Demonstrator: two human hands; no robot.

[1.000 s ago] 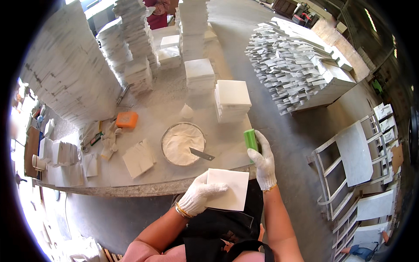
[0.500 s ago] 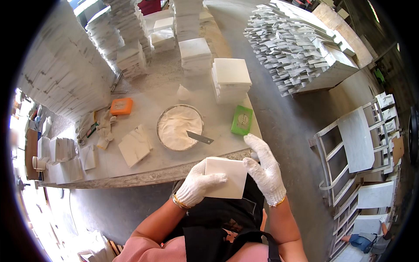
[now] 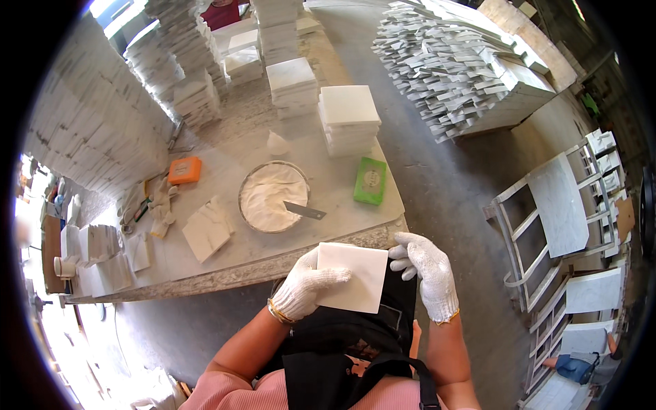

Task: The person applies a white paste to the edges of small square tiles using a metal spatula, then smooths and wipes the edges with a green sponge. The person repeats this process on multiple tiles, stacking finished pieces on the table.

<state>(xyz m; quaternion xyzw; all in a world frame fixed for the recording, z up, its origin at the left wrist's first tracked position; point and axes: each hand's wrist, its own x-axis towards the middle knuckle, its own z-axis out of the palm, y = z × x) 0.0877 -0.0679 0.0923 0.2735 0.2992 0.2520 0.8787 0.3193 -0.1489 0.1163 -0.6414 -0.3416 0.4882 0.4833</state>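
My left hand (image 3: 301,288), in a white knit glove, grips a square white stone tile (image 3: 365,273) by its left side, the thumb lying across its face. The tile is held in front of the table's near edge, above my black apron. My right hand (image 3: 432,275), gloved too, is just right of the tile with its fingers bent and apart, holding nothing I can see. Beyond them on the table stands a round bowl (image 3: 241,199) of white paste or powder. A flat scraper blade (image 3: 305,210) rests in it, its end over the rim.
A green box (image 3: 370,181) lies right of the bowl, an orange box (image 3: 184,170) and a veined tile (image 3: 208,230) left. Tile stacks (image 3: 348,123) rise behind. Racks with slabs (image 3: 557,205) and a slab pile (image 3: 451,75) stand right. Two other people are partly visible.
My right hand has drawn slightly away to the right of the tile and its fingers have curled more. The left hand still holds the tile; the whole view has shifted a little.
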